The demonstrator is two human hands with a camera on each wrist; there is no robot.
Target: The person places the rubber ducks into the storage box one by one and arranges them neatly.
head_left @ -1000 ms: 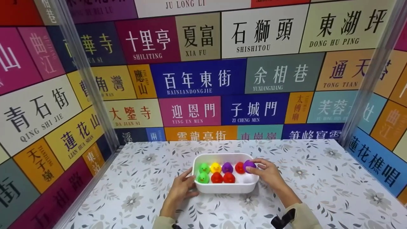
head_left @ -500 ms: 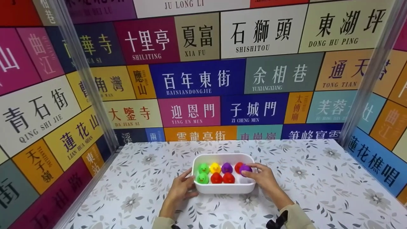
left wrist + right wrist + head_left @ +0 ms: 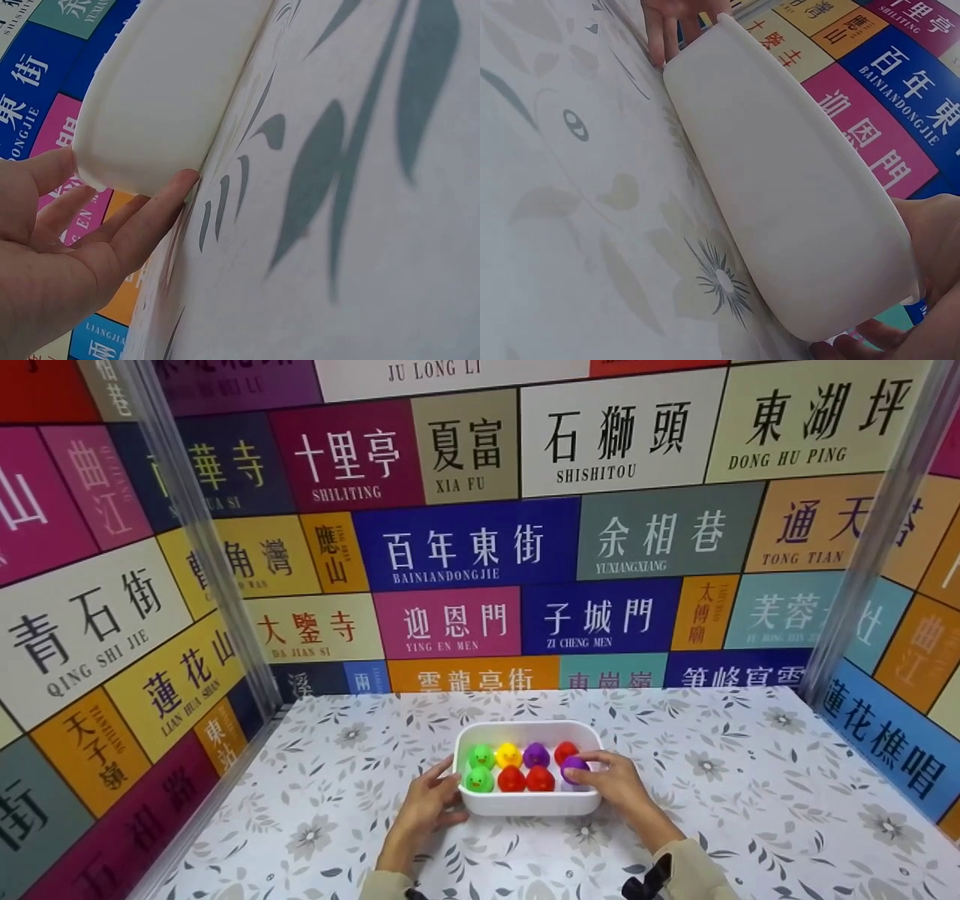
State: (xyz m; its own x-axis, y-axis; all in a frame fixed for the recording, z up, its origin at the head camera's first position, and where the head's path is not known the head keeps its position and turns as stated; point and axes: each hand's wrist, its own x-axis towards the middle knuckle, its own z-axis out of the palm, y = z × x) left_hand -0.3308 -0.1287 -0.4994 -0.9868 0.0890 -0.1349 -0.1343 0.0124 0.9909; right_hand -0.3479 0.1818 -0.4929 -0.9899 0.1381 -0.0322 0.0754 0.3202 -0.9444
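Note:
A white plastic box (image 3: 529, 805) stands on the table holding small rubber ducks. Green ducks (image 3: 480, 778) fill its left end, beside a yellow duck (image 3: 509, 754) and a purple duck (image 3: 536, 754) at the back. Red ducks (image 3: 540, 778) sit in front, and a red duck (image 3: 566, 753) is at the back right. At the box's near right corner, my right hand (image 3: 619, 784) pinches another purple duck (image 3: 574, 770) between thumb and fingers, low inside the rim. My left hand (image 3: 425, 802) touches the box's left end with extended fingers; in the left wrist view they span rim to base.
The table (image 3: 352, 787) wears a white cloth with grey flowers and leaves. Behind it rises a wall of coloured name panels (image 3: 465, 544). Clear upright strips (image 3: 217, 532) stand at the table's back corners.
My right hand has moved left and toward me, carrying the purple duck from over the right rim down into the near right corner. My left hand and the box stay almost still.

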